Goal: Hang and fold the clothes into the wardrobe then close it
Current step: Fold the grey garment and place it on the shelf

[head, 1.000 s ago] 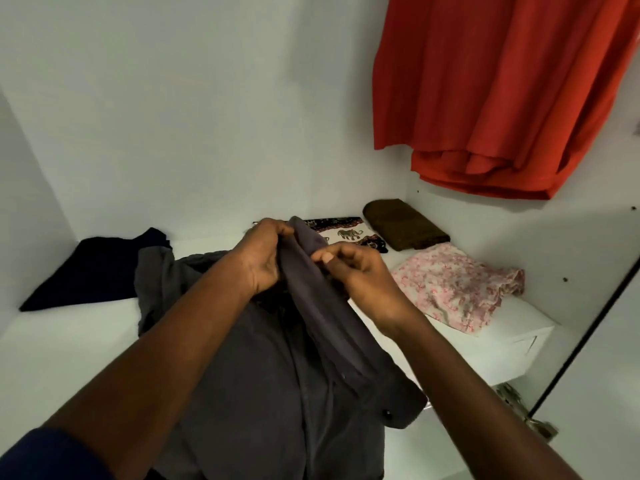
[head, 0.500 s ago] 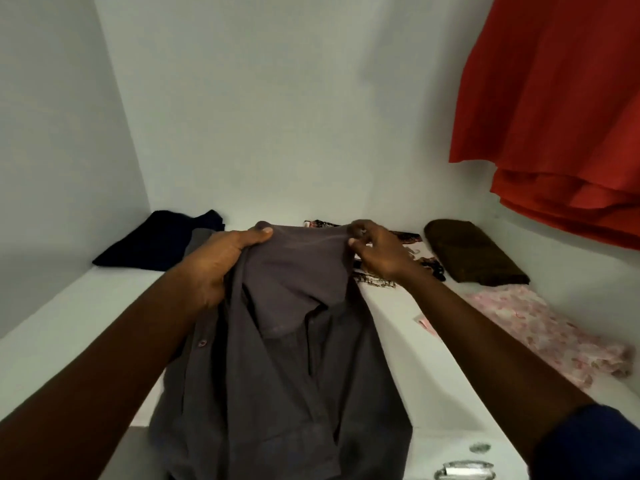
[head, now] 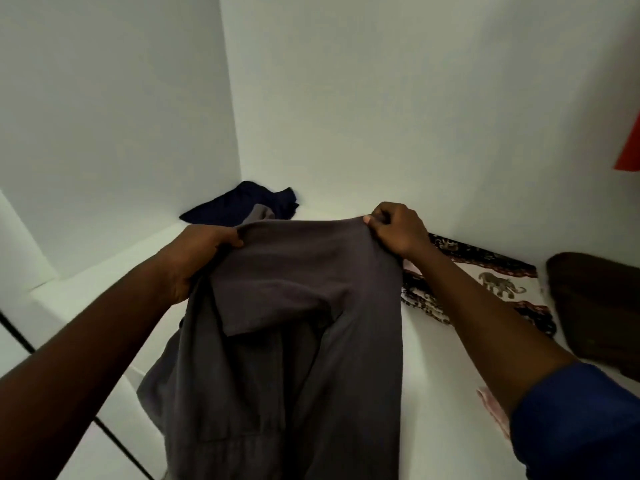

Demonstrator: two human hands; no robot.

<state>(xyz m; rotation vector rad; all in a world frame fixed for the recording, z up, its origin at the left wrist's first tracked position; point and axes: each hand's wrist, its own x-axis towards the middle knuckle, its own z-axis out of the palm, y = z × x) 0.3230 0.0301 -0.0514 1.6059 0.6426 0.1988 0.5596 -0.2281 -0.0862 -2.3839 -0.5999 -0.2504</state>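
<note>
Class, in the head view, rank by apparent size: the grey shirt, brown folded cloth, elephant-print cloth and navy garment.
1. grey shirt, nearest.
2-3. brown folded cloth and elephant-print cloth: alike, both partly out of sight.
4. navy garment, farthest, partly covered.

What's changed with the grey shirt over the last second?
The left-hand grip and right-hand grip, bunched together a second ago, moved apart, stretching the top edge of the grey shirt wide. Neither let go. The navy garment, elephant-print cloth and brown folded cloth lie on the shelf as before.
</note>
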